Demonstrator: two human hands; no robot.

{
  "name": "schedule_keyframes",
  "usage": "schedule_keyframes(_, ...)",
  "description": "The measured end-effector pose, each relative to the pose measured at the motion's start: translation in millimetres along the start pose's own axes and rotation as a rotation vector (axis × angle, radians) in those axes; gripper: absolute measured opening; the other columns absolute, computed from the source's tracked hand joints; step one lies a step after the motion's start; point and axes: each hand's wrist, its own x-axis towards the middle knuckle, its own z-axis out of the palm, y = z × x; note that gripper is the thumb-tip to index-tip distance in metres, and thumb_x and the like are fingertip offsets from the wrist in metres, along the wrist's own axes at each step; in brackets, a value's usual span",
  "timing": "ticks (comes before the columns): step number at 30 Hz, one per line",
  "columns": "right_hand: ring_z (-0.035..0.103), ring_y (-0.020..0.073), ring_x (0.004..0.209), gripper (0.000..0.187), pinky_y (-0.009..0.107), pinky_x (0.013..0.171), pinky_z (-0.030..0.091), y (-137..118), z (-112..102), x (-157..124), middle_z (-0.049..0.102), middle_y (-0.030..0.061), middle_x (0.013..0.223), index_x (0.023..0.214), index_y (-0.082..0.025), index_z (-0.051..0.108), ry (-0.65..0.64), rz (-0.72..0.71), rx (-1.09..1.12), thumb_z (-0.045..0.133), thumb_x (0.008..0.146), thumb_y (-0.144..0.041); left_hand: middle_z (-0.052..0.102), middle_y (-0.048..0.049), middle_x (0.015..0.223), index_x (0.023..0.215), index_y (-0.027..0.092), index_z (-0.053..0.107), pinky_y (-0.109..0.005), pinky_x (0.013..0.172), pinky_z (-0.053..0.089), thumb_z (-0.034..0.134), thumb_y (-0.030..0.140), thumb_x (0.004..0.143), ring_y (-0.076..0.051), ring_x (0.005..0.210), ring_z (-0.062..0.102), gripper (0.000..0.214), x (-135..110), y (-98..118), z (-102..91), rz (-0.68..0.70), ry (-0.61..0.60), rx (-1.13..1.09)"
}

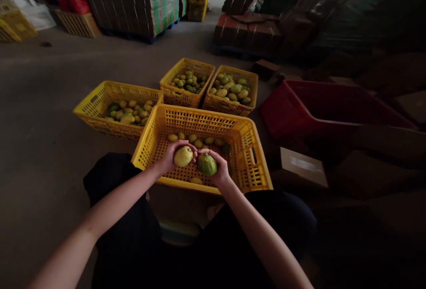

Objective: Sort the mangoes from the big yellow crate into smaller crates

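My left hand (169, 158) is closed round a smooth yellow oval fruit (183, 156). In my right hand (221, 169) sits a green fruit (207, 164) with ridged skin, its stem end turned up. The two fruits are side by side, a narrow gap between them, over the near yellow plastic crate (256, 158). Several yellow-green fruits (198, 143) lie on that crate's slotted floor, mostly along its far side. Another fruit (196, 181) shows by the near wall, partly hidden. The exact kind of fruit is not clear.
Three more yellow crates with fruit stand beyond: one to the left (89, 105), one behind (179, 98), one back right (229, 109). A red tub (282, 111) and a cardboard box (299, 167) are on the right. Wrapped pallet stacks (133, 1) stand farther back.
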Motion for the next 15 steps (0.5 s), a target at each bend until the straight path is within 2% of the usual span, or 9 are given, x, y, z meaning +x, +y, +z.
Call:
schedule_keyframes(5,0.067,0.0195,0.061,0.021,0.027,0.047,0.052,-1,2,0,0.071,0.0055,0.073,0.083,-0.016,0.067,-0.01,0.016,0.023,0.055,0.08,-0.033,0.066,-0.0078,0.063,0.068,0.01,0.067,-0.026,0.047,0.049,0.051,0.034,0.078,-0.017,0.051,0.062,0.031,0,1,0.4,-0.002,0.005,-0.016)
schedule_keyframes(9,0.066,0.0186,0.061,0.027,0.027,0.048,0.052,-3,4,3,0.071,0.0043,0.072,0.084,-0.016,0.068,0.072,-0.003,0.124,0.051,0.084,-0.037,0.067,-0.0085,0.066,0.072,0.008,0.068,-0.026,0.048,0.05,0.048,0.032,0.08,-0.017,0.053,0.063,0.032,-1,3,2.1,-0.002,0.069,-0.103)
schedule_keyframes(12,0.068,0.0199,0.067,0.034,0.028,0.051,0.053,-7,2,4,0.072,0.0054,0.075,0.089,-0.016,0.068,0.163,-0.034,0.234,0.046,0.088,-0.041,0.069,-0.0105,0.07,0.082,0.006,0.069,-0.025,0.05,0.051,0.047,0.031,0.082,-0.017,0.057,0.065,0.033,0,5,-0.3,-0.018,0.139,-0.18)
schedule_keyframes(15,0.069,0.0202,0.07,0.033,0.028,0.051,0.052,-13,0,5,0.073,0.0069,0.079,0.095,-0.015,0.068,0.238,-0.067,0.359,0.044,0.089,-0.038,0.07,-0.0118,0.076,0.098,0.006,0.067,-0.027,0.059,0.056,0.045,0.031,0.085,-0.018,0.065,0.067,0.035,7,4,-10.2,-0.028,0.243,-0.225)
